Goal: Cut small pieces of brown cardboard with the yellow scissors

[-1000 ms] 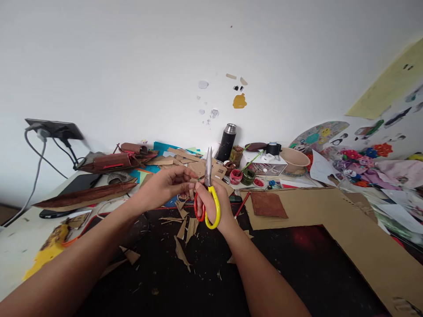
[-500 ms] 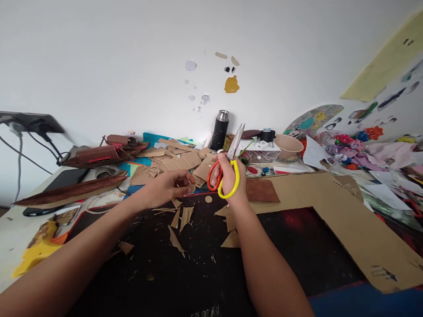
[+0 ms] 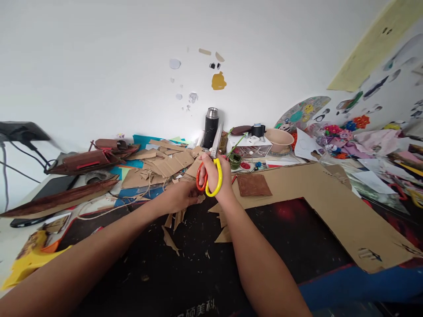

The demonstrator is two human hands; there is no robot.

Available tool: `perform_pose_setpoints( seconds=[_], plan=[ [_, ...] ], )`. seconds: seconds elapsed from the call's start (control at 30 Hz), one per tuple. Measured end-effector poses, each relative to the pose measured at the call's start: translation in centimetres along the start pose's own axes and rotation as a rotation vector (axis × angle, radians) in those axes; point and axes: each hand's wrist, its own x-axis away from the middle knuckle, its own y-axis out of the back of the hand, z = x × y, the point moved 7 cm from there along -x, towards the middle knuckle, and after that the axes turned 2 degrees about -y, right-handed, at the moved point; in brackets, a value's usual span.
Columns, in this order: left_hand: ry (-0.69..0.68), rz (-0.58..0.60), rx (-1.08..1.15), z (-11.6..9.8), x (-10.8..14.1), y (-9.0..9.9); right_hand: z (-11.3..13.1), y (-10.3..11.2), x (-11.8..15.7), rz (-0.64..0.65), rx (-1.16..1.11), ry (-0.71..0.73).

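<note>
The right hand (image 3: 218, 174) held the scissors (image 3: 213, 152) by their red and yellow handles, fingers closed round them, with the blades pointing up toward the wall (image 3: 132, 66) and nearly together. The left hand (image 3: 180, 196) was low beside it, over the black mat (image 3: 158, 273), its fingertips at a small cardboard piece (image 3: 201, 199) — whether they gripped it, I cannot tell. Loose cardboard scraps (image 3: 172, 164) lay heaped beyond the left hand, and a reddish-brown square (image 3: 254, 185) rested on the large cardboard sheet (image 3: 330, 198) to the right.
</note>
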Motion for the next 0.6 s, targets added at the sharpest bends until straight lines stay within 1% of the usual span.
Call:
perform_pose_setpoints(
  seconds=[0.1, 0.2, 0.27, 0.4, 0.5, 0.6],
  plan=[
    [-0.036, -0.032, -0.09, -0.3, 0.1, 0.4, 0.1, 0.1, -0.1, -0.014, 0.002, 0.02],
    [-0.09, -0.057, -0.112, -1.0, 0.6, 1.1, 0.3, 0.3, -0.3, -0.027, -0.015, 0.037],
    [-0.099, -0.054, -0.144, -1.3, 0.8, 1.3, 0.5, 0.4, -0.3, -0.032, -0.018, 0.043],
    [-0.111, -0.017, -0.247, -1.4, 0.6, 0.4, 0.6, 0.5, -0.3, -0.035, -0.011, 0.048],
    [-0.108, -0.015, -0.267, -1.1, -0.1, -0.3, 0.5, 0.4, -0.3, -0.015, -0.006, 0.037],
    [-0.127, -0.02, -0.273, -0.9, -0.9, -0.5, 0.3, 0.3, -0.2, -0.011, -0.003, 0.027]
  ],
)
